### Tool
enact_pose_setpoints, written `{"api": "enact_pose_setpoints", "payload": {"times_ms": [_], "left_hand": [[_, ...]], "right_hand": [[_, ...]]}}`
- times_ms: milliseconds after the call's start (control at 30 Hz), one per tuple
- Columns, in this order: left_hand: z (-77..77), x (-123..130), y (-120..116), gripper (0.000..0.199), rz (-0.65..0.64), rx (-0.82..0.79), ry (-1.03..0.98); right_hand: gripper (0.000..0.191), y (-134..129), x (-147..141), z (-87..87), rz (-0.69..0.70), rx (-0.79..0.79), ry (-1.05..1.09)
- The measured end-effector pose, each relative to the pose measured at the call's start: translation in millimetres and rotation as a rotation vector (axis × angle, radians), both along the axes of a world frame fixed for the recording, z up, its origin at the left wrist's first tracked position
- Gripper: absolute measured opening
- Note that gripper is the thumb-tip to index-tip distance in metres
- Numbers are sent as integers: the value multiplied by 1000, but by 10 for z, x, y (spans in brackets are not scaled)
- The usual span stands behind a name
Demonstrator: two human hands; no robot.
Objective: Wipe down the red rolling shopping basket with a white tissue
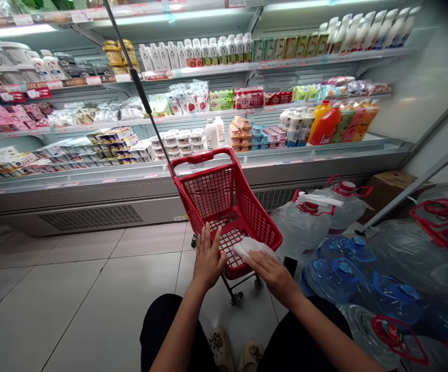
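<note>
A small red plastic shopping cart [258,219] with grid sides stands right in front of me on the tiled floor. My left hand [207,261] lies against its near left rim, fingers stretched out and holding nothing. Under the fingers of my right hand [270,271] is a folded white cloth [250,247], or perhaps a paper wipe. It rests at the near right end of the basket, partly covered by that hand. A thin pole with a dark grip [141,92] rises from the cart's left side.
Behind the cart runs a refrigerated display case [108,188] stocked with bottles, cartons and cups. Large clear water jugs [305,222] and blue jugs [340,274] crowd the right side. A cardboard box [388,186] sits behind them. Floor tiles [131,305] extend to the left.
</note>
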State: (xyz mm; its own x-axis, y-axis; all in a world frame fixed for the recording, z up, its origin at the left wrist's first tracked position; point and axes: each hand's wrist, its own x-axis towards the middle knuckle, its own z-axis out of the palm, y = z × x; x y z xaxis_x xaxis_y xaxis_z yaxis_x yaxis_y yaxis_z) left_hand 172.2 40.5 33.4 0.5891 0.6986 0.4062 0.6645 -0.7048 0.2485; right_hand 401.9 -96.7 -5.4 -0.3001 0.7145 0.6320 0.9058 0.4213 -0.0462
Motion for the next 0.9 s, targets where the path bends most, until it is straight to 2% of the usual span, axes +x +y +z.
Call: {"api": "enact_pose_setpoints", "payload": {"times_ms": [100, 167, 267, 400, 467, 567, 667, 733, 800, 900], "left_hand": [[27, -75, 74, 76, -22, -5, 22], [33, -80, 113, 75, -20, 3, 29], [12, -16, 99, 74, 23, 33, 14], [-52, 105, -60, 69, 66, 86, -22], [-83, 124, -135, 70, 72, 84, -35], [-113, 80, -161, 74, 68, 53, -46], [-107, 11, -109, 76, 43, 41, -38], [-80, -2, -87, 77, 46, 53, -19], [-46, 43, -105, 78, 84, 80, 1], [-19, 203, -196, 80, 102, 130, 12]], "right_hand": [[87, -63, 368, -25, -140, 2, 35], [90, -90, 424, -24, -217, -4, 65], [95, -92, 115, 0, -218, -7, 87], [87, -74, -517, 27, -82, 5, 54], [82, -84, -589, 26, -27, 4, 22], [83, -143, -259, 5, -31, -1, -16], [90, -221, 252, -17, -174, -1, 18], [91, -246, 426, -22, -258, 5, 54], [92, -231, 361, -22, -279, 3, 73], [91, -151, -67, -24, -214, 1, 65]]}}
